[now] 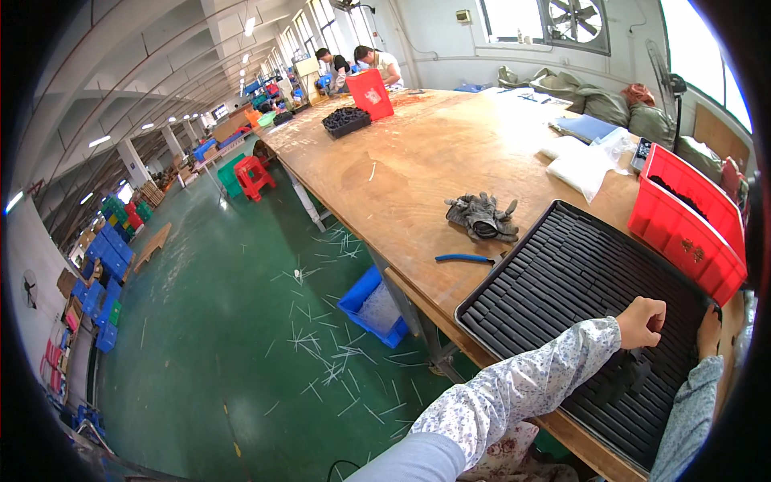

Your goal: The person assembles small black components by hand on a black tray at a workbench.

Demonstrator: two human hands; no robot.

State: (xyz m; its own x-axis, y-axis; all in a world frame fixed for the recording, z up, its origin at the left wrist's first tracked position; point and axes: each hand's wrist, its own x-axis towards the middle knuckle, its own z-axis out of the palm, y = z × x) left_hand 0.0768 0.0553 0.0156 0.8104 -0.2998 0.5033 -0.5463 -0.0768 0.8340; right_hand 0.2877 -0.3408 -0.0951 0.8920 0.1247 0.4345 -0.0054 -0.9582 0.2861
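Observation:
A large black tray (554, 210) lies at the table's near right, lined with rows of short dark strips (574, 269). My left hand (642, 323) is closed above its right half, fingers curled; whatever they hold is hidden. Just below that hand, a loose heap of black pieces (626, 377) rests on the rows. At the tray's right edge, my right hand (708, 332) has its fingers closed on the rim; part of the hand is hidden by its sleeve. Beyond the tray lie grey work gloves (483, 217) and a blue-handled tool (466, 258), its head partly hidden.
A red bin (683, 229) with dark contents stands against the tray's far right. Plastic bags (590, 165) lie behind. Farther off are a black crate (347, 122) and a red box (370, 95), near two people. A blue bin (373, 305) and scattered pale strips (329, 353) are on the floor.

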